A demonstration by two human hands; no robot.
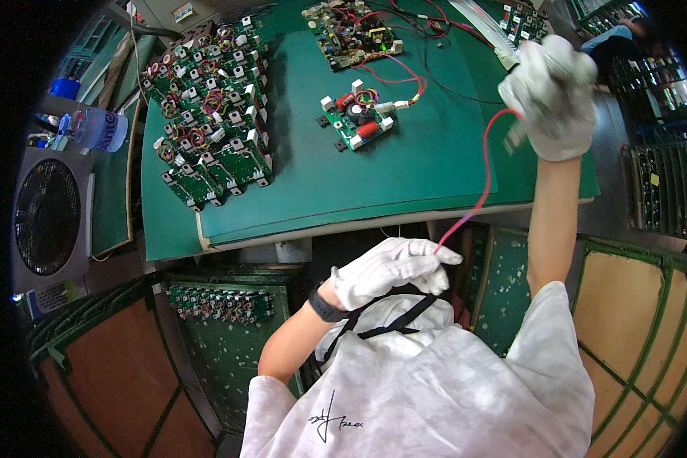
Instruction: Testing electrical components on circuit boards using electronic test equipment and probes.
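Note:
A red wire (487,164) hangs in a curve between my two white-gloved hands. My left hand (397,267), in front of the table's near edge, pinches its lower end between bent fingers. Raised over the table's right side, my right hand (551,99) is closed around the upper end; motion smears its fingers. A small pale piece beside that hand is too blurred to name. A green circuit board (357,114) with red and black components lies mid-table, joined by wires to a larger populated board (351,34) behind it.
Many assembled circuit boards (214,114) stand in rows on the green table (320,183) at left. A fan (47,217) and a plastic bottle (99,130) are further left. Green-framed racks (649,328) flank me below the table. Part of another person (618,38) shows at far right.

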